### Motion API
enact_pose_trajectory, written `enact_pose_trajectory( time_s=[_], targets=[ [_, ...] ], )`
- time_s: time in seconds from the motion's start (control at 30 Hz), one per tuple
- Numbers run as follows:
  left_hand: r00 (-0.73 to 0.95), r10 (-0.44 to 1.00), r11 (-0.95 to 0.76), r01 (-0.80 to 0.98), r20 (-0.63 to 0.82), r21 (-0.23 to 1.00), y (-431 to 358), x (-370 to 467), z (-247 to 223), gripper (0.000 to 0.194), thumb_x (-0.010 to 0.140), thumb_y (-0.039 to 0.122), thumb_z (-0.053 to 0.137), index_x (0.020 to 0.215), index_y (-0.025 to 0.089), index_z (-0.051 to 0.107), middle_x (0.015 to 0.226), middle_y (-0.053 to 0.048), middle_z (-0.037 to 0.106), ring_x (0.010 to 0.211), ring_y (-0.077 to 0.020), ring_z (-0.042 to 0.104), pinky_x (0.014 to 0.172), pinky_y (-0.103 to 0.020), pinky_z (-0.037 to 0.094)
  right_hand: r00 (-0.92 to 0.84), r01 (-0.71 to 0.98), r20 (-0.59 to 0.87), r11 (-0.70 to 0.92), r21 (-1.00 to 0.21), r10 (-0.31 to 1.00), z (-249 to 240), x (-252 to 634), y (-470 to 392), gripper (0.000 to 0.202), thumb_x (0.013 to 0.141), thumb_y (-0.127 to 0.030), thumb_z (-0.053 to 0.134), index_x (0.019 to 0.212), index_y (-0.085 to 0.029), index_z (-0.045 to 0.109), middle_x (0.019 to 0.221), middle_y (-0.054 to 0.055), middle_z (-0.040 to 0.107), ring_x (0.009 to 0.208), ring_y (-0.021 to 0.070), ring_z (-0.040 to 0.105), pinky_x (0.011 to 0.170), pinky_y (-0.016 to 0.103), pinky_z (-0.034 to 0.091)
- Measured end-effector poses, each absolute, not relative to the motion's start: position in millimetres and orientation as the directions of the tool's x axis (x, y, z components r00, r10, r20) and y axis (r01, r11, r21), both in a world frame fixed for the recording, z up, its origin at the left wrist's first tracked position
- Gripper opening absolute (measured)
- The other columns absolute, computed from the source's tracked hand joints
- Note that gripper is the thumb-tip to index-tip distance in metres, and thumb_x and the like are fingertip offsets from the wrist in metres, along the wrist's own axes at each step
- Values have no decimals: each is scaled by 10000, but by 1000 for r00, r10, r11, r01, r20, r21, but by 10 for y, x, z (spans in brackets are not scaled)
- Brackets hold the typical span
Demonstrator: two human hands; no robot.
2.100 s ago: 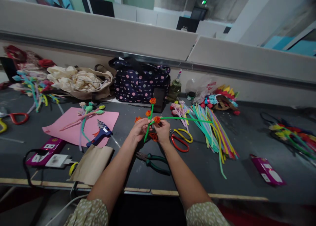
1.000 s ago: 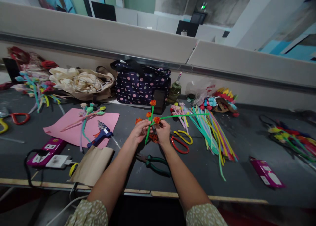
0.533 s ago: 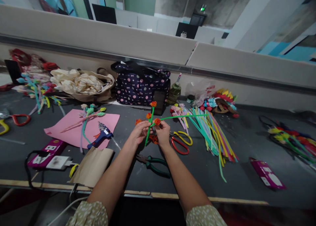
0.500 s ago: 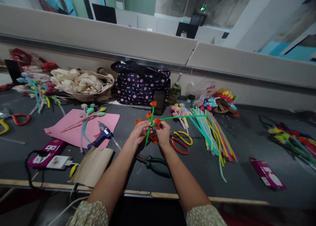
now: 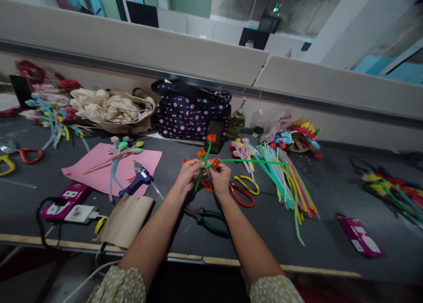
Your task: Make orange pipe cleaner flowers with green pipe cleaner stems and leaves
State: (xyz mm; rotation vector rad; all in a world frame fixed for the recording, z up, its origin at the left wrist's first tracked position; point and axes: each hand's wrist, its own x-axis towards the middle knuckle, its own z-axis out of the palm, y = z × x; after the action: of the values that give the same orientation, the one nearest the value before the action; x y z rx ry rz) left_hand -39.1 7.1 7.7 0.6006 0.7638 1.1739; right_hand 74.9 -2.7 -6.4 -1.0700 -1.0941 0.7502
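My left hand (image 5: 187, 174) pinches an upright green pipe-cleaner stem (image 5: 208, 151), which has an orange pipe-cleaner flower (image 5: 211, 138) at its top and another orange bloom (image 5: 201, 153) lower down. Close beside it, the fingers of my right hand (image 5: 222, 176) are closed on a second orange flower (image 5: 215, 162), whose long green stem (image 5: 254, 161) stretches out to the right. The two stems meet between my fingertips; whether they are twisted together is hard to see. More orange petals (image 5: 207, 185) show beneath the hands, partly covered.
Green-handled pliers (image 5: 211, 220) lie below my hands, scissors (image 5: 245, 190) to the right, then a bundle of pipe cleaners (image 5: 287, 179). Leftward are a blue glue gun (image 5: 137, 181) on pink paper (image 5: 77, 168), and a power strip (image 5: 74, 195). A dotted bag (image 5: 181, 117) stands behind.
The camera view has shifted slightly, so the scene sits a little farther right. Both hands keep their grip, and the long green stem tilts slightly lower at its right end.
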Motion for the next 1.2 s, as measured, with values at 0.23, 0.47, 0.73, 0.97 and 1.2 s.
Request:
enact_pose_trajectory(
  time_s=[0.23,0.47,0.73,0.97,1.2],
  targets=[
    [89,986,167,-571,-141,804,51,-333,62,247,546,216,776,642,135,563,525,51,569,411,-51,502,507,-200,490,323,57,336,336,-940,885,-42,760,-39,175,663,-312,677,669,-137,677,672,18,613,672,142,548,663,273,458],
    [76,992,127,-584,-101,802,-7,-294,90,241,578,241,764,662,144,560,548,46,571,451,-73,533,493,-200,471,340,0,287,305,-952,896,-22,759,-41,225,674,-356,672,707,-134,675,665,8,611,621,124,526,623,265,453],
    [145,982,187,-619,-123,763,-7,-322,101,208,597,227,737,709,132,589,548,46,552,464,-77,536,508,-213,496,324,-111,260,309,-944,910,15,753,-56,204,700,-332,658,768,-141,672,704,-3,622,596,96,510,601,236,426],
    [178,976,210,-658,-122,723,3,-339,117,177,606,231,715,682,128,592,494,50,513,464,-96,538,515,-243,511,318,-121,268,319,-940,909,19,736,-60,199,710,-333,651,754,-140,666,702,0,616,609,94,508,601,226,421],
    [217,966,248,-631,-140,735,23,-352,91,220,596,248,743,677,127,577,540,32,558,476,-87,538,525,-238,511,290,-131,258,305,-943,922,-3,750,-55,202,717,-336,642,779,-144,665,734,15,642,628,109,534,613,238,437]
  ],
)
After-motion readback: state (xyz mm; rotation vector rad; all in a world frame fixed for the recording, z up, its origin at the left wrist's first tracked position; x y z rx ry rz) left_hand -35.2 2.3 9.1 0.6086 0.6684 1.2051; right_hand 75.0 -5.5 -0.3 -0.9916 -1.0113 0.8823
